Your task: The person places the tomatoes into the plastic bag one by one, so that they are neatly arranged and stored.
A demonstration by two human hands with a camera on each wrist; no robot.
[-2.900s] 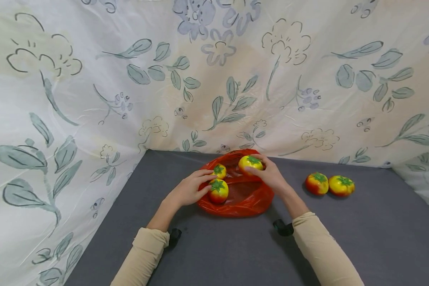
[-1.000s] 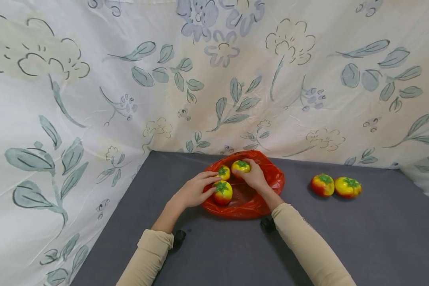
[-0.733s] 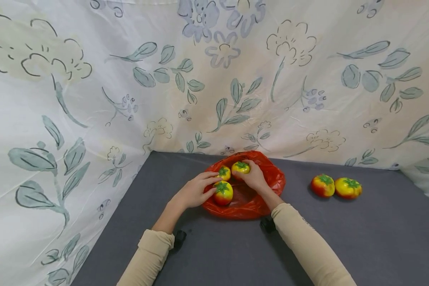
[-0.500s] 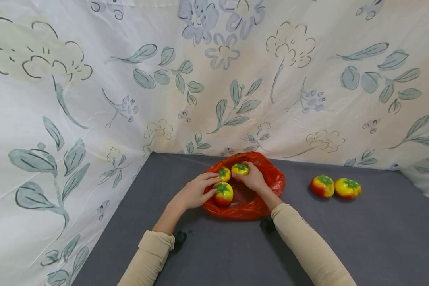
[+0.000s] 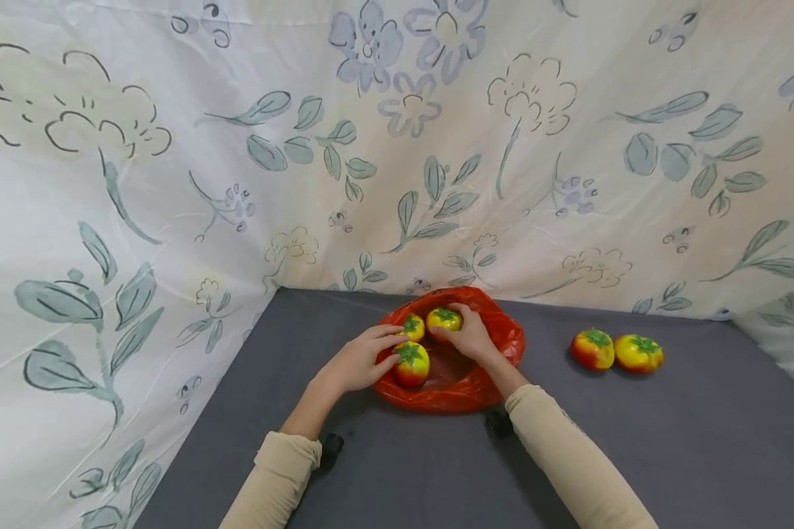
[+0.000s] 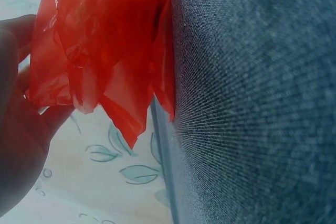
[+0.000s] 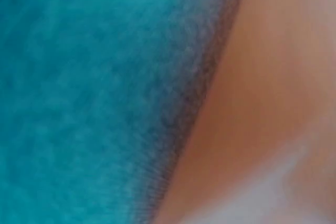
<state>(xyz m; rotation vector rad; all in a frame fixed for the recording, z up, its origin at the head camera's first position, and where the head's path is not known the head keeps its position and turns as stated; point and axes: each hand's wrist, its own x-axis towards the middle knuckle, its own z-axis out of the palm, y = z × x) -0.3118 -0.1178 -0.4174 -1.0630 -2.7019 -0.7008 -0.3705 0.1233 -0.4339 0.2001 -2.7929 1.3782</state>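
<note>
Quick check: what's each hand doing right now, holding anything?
Left hand: holds the edge of the red plastic bag, fingers beside the nearest tomato.
Right hand: grips a tomato at the back inside the bag.

No text, label, brand, number or sign can be read anywhere in these views.
</note>
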